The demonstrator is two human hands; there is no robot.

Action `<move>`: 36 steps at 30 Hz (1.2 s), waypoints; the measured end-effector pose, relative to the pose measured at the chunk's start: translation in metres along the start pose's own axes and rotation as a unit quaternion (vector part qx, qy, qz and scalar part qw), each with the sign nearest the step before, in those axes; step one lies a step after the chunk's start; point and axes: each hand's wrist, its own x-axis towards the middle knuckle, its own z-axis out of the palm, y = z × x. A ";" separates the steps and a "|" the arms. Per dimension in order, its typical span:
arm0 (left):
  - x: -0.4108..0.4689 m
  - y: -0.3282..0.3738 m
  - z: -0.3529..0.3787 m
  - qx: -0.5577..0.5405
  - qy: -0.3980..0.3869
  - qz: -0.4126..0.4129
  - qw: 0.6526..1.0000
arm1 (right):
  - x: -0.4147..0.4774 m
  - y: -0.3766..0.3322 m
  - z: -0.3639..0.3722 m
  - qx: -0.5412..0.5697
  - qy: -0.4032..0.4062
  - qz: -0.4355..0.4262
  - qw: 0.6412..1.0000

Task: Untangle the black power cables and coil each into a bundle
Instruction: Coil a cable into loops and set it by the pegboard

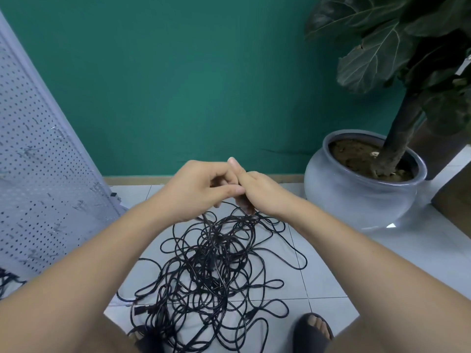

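Pinching one strand of the black power cables (214, 263) with left hand (201, 187) and right hand (260, 194), fingers curled. Feed it through slowly; ease snagged loops apart, never yank.

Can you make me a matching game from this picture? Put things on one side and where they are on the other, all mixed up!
Things:
1. black cables
2. plant pot
3. white panel with holes
4. dark sandal

Places:
A. leaning at the left
B. at the bottom edge, right of the tangle
C. tangled in the middle of the tiled floor
D. at the right, by the green wall

Pairs: 1-C, 2-D, 3-A, 4-B
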 end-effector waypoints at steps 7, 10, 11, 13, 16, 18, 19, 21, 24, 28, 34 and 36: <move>0.005 0.007 -0.001 -0.101 0.088 -0.019 0.991 | -0.023 -0.022 0.012 0.290 -0.184 0.046 0.938; 0.006 0.013 0.004 -0.164 0.109 -0.044 0.979 | -0.032 -0.027 0.009 0.303 -0.214 0.038 0.928; 0.007 0.014 0.005 -0.179 0.116 -0.051 0.976 | -0.034 -0.030 0.007 0.304 -0.214 0.039 0.927; 0.007 0.016 0.006 -0.181 0.141 -0.048 0.972 | -0.036 -0.033 0.005 0.301 -0.211 0.038 0.929; 0.006 0.021 0.008 -0.105 0.169 0.011 0.980 | -0.036 -0.037 0.004 0.305 -0.211 0.045 0.928; 0.005 0.024 0.008 -0.039 0.175 0.044 0.983 | -0.035 -0.038 0.002 0.318 -0.209 0.053 0.923; 0.005 0.024 0.008 -0.022 0.176 0.053 0.983 | -0.035 -0.039 0.001 0.319 -0.207 0.055 0.923; 0.006 0.020 0.006 -0.018 0.179 0.056 0.982 | -0.034 -0.041 -0.001 0.314 -0.208 0.053 0.925; 0.004 0.015 0.006 -0.017 0.218 0.076 0.973 | -0.035 -0.044 -0.002 0.300 -0.215 0.047 0.928; 0.001 0.013 0.009 -0.037 0.295 0.109 0.949 | -0.038 -0.048 -0.005 0.317 -0.225 0.033 0.921; 0.005 0.000 0.014 -0.222 0.192 -0.040 0.955 | -0.044 -0.055 -0.009 0.374 -0.174 -0.040 0.910; 0.006 -0.005 0.023 -0.229 0.185 -0.094 0.951 | -0.046 -0.059 -0.013 0.399 -0.144 -0.067 0.903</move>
